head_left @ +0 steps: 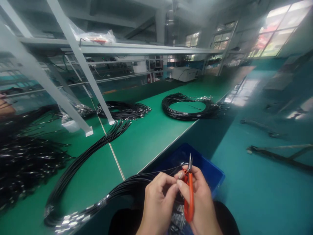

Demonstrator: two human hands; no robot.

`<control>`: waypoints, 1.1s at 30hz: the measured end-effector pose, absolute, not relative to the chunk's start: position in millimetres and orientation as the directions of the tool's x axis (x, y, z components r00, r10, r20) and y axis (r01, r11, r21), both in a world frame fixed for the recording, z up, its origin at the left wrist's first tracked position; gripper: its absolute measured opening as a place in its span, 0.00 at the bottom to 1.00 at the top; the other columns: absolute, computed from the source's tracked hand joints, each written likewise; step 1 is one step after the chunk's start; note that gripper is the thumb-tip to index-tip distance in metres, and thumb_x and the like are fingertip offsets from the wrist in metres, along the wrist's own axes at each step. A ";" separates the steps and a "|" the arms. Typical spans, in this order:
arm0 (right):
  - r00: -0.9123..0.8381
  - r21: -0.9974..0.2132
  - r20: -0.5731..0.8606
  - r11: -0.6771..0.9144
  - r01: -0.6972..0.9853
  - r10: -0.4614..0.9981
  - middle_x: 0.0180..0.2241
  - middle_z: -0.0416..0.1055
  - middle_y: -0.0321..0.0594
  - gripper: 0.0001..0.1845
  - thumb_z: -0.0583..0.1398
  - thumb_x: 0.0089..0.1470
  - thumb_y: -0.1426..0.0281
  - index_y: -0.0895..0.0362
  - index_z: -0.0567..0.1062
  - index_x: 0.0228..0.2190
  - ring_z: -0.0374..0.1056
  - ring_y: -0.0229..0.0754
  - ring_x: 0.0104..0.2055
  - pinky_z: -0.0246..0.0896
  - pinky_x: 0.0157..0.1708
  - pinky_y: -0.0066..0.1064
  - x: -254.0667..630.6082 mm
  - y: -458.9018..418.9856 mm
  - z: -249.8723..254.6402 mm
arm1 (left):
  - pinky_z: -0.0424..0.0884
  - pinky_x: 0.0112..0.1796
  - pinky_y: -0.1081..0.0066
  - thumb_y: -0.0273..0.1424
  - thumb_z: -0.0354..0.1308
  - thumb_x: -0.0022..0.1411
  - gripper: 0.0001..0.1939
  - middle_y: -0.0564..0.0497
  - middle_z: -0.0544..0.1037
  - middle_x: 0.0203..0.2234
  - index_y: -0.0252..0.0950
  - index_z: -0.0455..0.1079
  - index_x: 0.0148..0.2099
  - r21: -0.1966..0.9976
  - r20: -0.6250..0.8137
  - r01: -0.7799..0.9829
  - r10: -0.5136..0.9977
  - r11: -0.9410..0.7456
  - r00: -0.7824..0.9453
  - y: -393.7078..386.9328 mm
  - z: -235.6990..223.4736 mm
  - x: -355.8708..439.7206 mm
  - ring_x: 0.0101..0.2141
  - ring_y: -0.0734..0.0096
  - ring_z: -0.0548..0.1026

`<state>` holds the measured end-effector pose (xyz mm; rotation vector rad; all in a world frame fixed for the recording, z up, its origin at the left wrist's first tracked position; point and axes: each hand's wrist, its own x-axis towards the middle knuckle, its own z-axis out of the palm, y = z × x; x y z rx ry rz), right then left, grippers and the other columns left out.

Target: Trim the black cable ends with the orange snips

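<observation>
My right hand [200, 192] is closed around red-handled scissors [189, 192], whose metal blades point up and away from me. Thumb and fingers of my left hand [160, 195] pinch at a small end piece of a black cable, close against my right fingertips; the piece itself is mostly hidden. From there a bundle of thin black cables [122, 187] runs left over the bench edge and bends back across the green tabletop. Below both hands sits a blue bin [217, 174] with shiny small plastic bits in it.
Coiled black cables [186, 116] lie near the bench's right edge, and another coil [122, 110] rests farther left. A dark heap of cables [26, 166] covers the left side. White shelf posts [90, 75] stand on the green bench [146, 137]. A white box [183, 74] is at the back.
</observation>
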<state>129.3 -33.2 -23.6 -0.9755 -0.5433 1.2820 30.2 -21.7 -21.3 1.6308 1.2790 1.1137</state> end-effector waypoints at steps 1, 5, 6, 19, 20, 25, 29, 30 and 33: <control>0.239 -0.837 -0.164 -0.007 -0.547 0.957 0.30 0.71 0.33 0.22 0.67 0.41 0.71 0.51 0.64 0.37 0.69 0.45 0.38 0.66 0.32 0.31 128.7 -33.4 -23.0 | 0.66 0.29 0.74 0.29 0.56 0.57 0.07 0.51 0.74 0.23 0.35 0.71 0.27 0.943 0.154 0.279 0.981 -0.180 0.115 -21.3 -20.7 29.7 0.26 0.69 0.72; 0.208 -0.808 -0.156 -0.004 -0.589 0.966 0.30 0.72 0.34 0.21 0.66 0.43 0.70 0.51 0.64 0.38 0.69 0.44 0.37 0.64 0.31 0.30 130.2 -33.1 -22.8 | 0.67 0.30 0.74 0.29 0.57 0.56 0.06 0.51 0.74 0.23 0.34 0.70 0.27 0.985 0.070 0.145 0.986 -0.092 0.149 -17.6 -16.7 25.7 0.27 0.69 0.73; 0.205 -0.805 -0.161 -0.008 -0.593 0.966 0.30 0.72 0.34 0.21 0.66 0.43 0.70 0.51 0.65 0.38 0.69 0.42 0.35 0.63 0.30 0.29 131.4 -33.0 -23.3 | 0.67 0.30 0.74 0.28 0.57 0.56 0.06 0.51 0.74 0.23 0.34 0.70 0.27 0.989 0.056 0.126 0.987 -0.075 0.153 -16.6 -15.5 24.7 0.27 0.69 0.73; 0.352 -0.899 -0.186 -0.015 -0.437 0.918 0.25 0.70 0.30 0.23 0.70 0.37 0.71 0.52 0.67 0.35 0.70 0.41 0.31 0.64 0.29 0.27 141.2 -24.0 -17.7 | 0.61 0.24 0.75 0.26 0.55 0.56 0.08 0.54 0.70 0.21 0.37 0.67 0.25 0.815 0.240 0.517 0.964 -0.263 0.111 -21.3 -12.1 37.0 0.22 0.73 0.68; 0.356 -0.903 -0.187 -0.017 -0.428 0.916 0.25 0.70 0.30 0.22 0.70 0.38 0.71 0.52 0.67 0.35 0.70 0.41 0.31 0.64 0.29 0.27 141.4 -24.5 -18.2 | 0.61 0.24 0.75 0.26 0.55 0.56 0.08 0.54 0.70 0.21 0.37 0.67 0.25 0.818 0.242 0.514 0.965 -0.259 0.101 -21.5 -11.8 37.8 0.22 0.73 0.68; 0.376 -0.929 -0.126 0.024 -0.370 0.918 0.27 0.73 0.33 0.18 0.67 0.42 0.67 0.52 0.67 0.35 0.69 0.38 0.28 0.65 0.28 0.26 141.8 -28.8 -20.8 | 0.63 0.25 0.75 0.26 0.55 0.55 0.07 0.54 0.71 0.21 0.37 0.68 0.25 0.855 0.209 0.471 0.975 -0.218 0.071 -19.5 -9.7 37.3 0.22 0.71 0.69; 0.390 -0.943 -0.094 0.043 -0.329 0.916 0.28 0.72 0.34 0.20 0.67 0.41 0.70 0.52 0.66 0.36 0.70 0.42 0.33 0.68 0.35 0.31 139.3 -28.9 -23.5 | 0.62 0.24 0.75 0.27 0.55 0.55 0.07 0.53 0.70 0.20 0.37 0.68 0.25 0.844 0.207 0.491 0.976 -0.215 0.070 -19.3 -9.6 36.5 0.22 0.71 0.69; 0.397 -0.951 -0.082 0.047 -0.306 0.914 0.29 0.72 0.34 0.20 0.66 0.41 0.71 0.52 0.66 0.37 0.70 0.43 0.35 0.68 0.37 0.33 138.7 -28.8 -24.8 | 0.61 0.24 0.75 0.27 0.55 0.55 0.07 0.53 0.70 0.20 0.37 0.68 0.25 0.840 0.208 0.497 0.976 -0.215 0.071 -19.6 -9.8 36.4 0.22 0.71 0.69; 0.414 -0.968 -0.060 0.048 -0.246 0.908 0.31 0.71 0.36 0.19 0.66 0.42 0.72 0.53 0.66 0.37 0.70 0.44 0.36 0.68 0.39 0.36 137.3 -29.0 -27.6 | 0.62 0.24 0.75 0.27 0.56 0.55 0.07 0.54 0.70 0.20 0.37 0.68 0.25 0.836 0.213 0.503 0.974 -0.220 0.071 -20.9 -10.8 36.1 0.22 0.71 0.69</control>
